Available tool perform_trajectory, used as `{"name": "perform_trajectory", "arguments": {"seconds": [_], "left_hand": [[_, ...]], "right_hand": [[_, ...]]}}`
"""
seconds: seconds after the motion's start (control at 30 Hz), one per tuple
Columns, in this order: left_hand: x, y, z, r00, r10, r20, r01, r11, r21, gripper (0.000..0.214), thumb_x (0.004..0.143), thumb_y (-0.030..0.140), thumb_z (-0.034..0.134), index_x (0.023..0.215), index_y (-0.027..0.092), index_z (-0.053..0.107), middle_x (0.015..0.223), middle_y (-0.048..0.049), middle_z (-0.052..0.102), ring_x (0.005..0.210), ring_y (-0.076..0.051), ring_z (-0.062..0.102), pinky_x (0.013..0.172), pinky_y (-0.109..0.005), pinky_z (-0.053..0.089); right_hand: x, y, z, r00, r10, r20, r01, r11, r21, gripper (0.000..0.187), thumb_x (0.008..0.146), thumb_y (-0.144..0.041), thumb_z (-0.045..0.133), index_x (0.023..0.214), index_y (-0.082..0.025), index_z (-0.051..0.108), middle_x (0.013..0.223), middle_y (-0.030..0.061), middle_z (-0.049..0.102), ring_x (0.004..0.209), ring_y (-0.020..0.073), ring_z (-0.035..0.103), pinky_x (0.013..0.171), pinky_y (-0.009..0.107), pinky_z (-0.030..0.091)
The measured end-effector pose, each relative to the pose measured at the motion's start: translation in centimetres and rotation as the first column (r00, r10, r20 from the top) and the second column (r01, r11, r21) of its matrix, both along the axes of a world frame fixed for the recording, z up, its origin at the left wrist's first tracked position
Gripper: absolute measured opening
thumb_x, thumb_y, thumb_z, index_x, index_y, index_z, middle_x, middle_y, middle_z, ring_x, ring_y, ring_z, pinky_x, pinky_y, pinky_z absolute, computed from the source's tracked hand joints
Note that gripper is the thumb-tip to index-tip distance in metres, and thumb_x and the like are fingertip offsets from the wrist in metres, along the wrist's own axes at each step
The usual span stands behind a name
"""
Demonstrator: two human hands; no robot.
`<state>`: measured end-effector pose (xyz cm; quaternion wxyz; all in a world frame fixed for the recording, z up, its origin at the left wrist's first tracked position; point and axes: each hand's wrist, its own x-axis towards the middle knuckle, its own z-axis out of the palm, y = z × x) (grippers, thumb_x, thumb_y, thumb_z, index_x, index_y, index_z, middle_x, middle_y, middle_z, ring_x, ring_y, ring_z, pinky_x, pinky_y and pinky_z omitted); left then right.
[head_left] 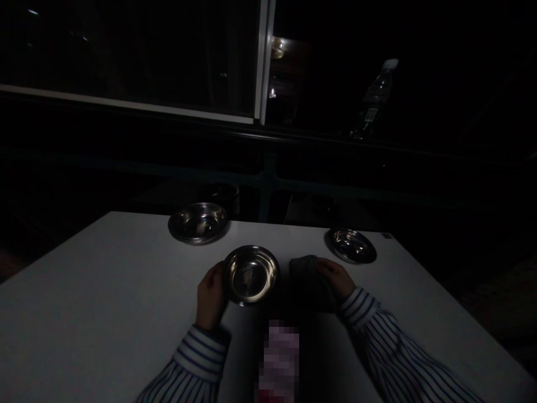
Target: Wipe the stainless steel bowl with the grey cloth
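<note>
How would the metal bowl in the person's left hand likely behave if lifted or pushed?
The metal bowl shines, so it is probably stiff and slippery. The left hand holds it by one side, hinting that it's fairly light. Wide and shallow, it would likely slide rather than tip on the table.

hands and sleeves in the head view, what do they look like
The left hand and right hand are bare, with no gloves. The left sleeve and right sleeve are whitish with dark blue stripes, running around at the cuffs and lengthwise beyond. Finer detail is lost in the dark.
</note>
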<state>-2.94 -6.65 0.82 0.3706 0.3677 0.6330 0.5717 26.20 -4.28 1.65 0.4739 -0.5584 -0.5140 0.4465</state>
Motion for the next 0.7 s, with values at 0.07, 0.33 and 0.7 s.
{"name": "perform_trajectory", "arguments": {"seconds": [0.07, 0.33, 0.7], "left_hand": [[0.0, -0.2, 0.1, 1.000, -0.027, 0.015, 0.027, 1.000, 0.013, 0.041, 0.074, 0.035, 0.049, 0.103, 0.010, 0.064, 0.104, -0.0134, 0.068, 0.099, -0.025, 0.060, 0.089, -0.037, 0.043], [0.4, -0.8, 0.5, 0.993, -0.117, 0.031, 0.117, 0.993, 0.007, 0.036, 0.074, 0.036, 0.051, 0.095, 0.012, 0.067, 0.096, -0.0106, 0.069, 0.089, -0.022, 0.061, 0.078, -0.032, 0.046], [0.7, -1.4, 0.5, 0.952, -0.267, 0.150, 0.276, 0.960, -0.046, 0.052, 0.073, 0.049, 0.053, 0.108, 0.011, 0.061, 0.061, -0.0012, 0.063, 0.047, -0.012, 0.051, 0.045, -0.023, 0.039]], "right_hand": [[0.7, -0.7, -0.7, 1.000, -0.027, -0.003, 0.027, 0.998, -0.055, 0.043, 0.057, -0.051, 0.065, 0.082, -0.017, 0.067, 0.081, 0.0088, 0.071, 0.079, 0.0236, 0.066, 0.079, 0.040, 0.051], [3.9, -4.4, -1.7, 0.974, -0.020, 0.225, 0.048, 0.992, -0.116, 0.035, 0.062, -0.039, 0.054, 0.083, -0.014, 0.067, 0.086, 0.0112, 0.071, 0.081, 0.0243, 0.065, 0.082, 0.040, 0.050], [1.8, -4.2, 3.6, 0.571, 0.134, 0.810, -0.202, 0.979, -0.020, 0.041, 0.082, -0.024, 0.038, 0.114, -0.010, 0.061, 0.116, 0.0137, 0.061, 0.109, 0.0251, 0.055, 0.097, 0.039, 0.039]]}}
